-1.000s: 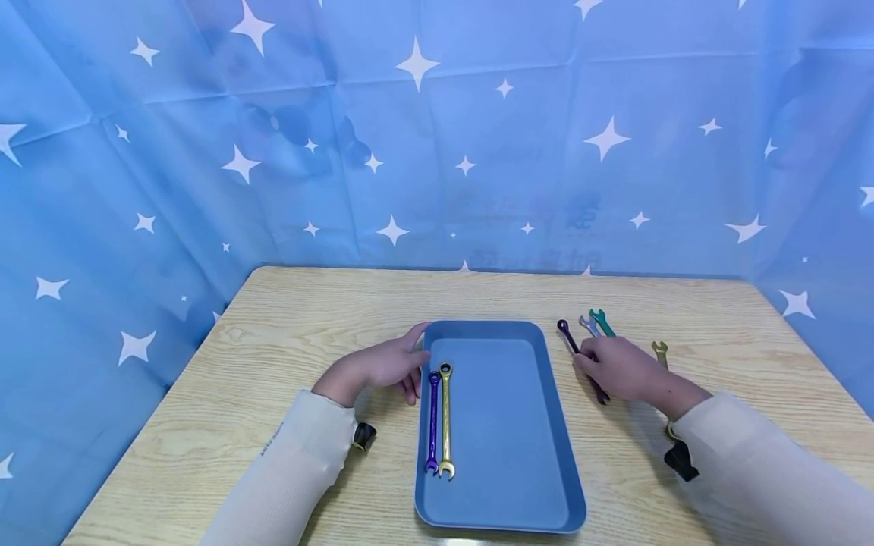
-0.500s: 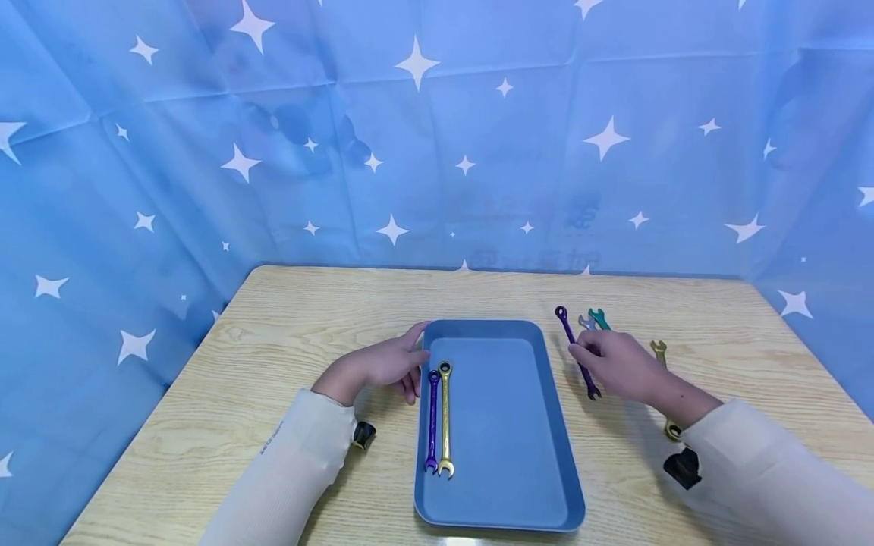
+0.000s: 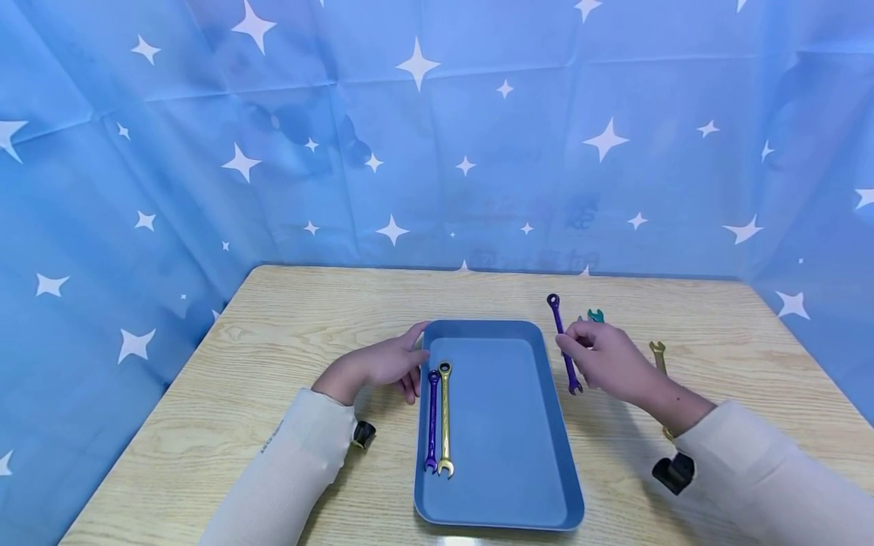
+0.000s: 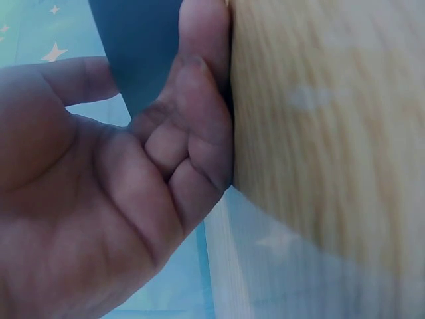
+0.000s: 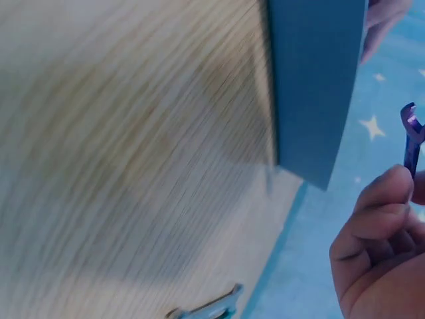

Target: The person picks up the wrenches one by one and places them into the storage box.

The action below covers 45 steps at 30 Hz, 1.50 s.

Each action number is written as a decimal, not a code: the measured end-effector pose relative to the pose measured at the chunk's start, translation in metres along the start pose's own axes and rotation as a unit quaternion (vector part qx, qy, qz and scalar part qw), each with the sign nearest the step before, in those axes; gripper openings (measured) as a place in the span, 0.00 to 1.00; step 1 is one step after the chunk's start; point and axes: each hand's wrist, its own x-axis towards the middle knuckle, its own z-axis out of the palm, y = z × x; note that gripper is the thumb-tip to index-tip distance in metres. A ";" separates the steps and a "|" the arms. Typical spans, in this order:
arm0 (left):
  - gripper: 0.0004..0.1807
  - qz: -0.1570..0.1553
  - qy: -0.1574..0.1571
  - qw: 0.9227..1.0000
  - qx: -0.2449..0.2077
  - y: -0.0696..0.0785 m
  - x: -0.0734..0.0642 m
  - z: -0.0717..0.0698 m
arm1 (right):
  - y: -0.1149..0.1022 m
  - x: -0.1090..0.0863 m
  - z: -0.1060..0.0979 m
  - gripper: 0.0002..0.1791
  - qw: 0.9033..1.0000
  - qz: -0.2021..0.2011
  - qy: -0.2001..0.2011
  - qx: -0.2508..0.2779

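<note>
In the head view my right hand (image 3: 614,368) pinches a purple combination wrench (image 3: 570,371) between thumb and fingers, close beside the tray's right wall. Its open end (image 5: 413,126) points up past the fingertips in the right wrist view. My left hand (image 3: 385,362) holds the left edge of the blue tray (image 3: 505,425), thumb at the rim and fingers folded against the outer wall (image 4: 143,46). Inside the tray, along its left side, a second purple wrench (image 3: 433,425) and a gold wrench (image 3: 446,425) lie side by side.
Behind the right hand a green wrench (image 3: 596,315) and a silver one, mostly hidden, lie on the wooden table (image 3: 328,303). Another gold wrench (image 3: 658,355) lies farther right, partly under the forearm. A blue star-patterned cloth (image 3: 464,114) hangs behind the table.
My right hand has lifted the purple wrench off the table and carried it slightly left and away from the body, turning it more upright. The left hand and tray stay put.
</note>
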 end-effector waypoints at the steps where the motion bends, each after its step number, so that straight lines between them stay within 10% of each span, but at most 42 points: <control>1: 0.37 -0.001 0.000 1.000 0.000 0.000 0.000 0.000 | -0.001 0.000 0.001 0.23 1.000 0.000 -0.003 0.009; 45: 0.38 0.000 0.006 1.000 0.007 -0.002 0.003 0.001 | -0.041 -0.007 0.023 0.16 0.971 0.041 -0.122 0.200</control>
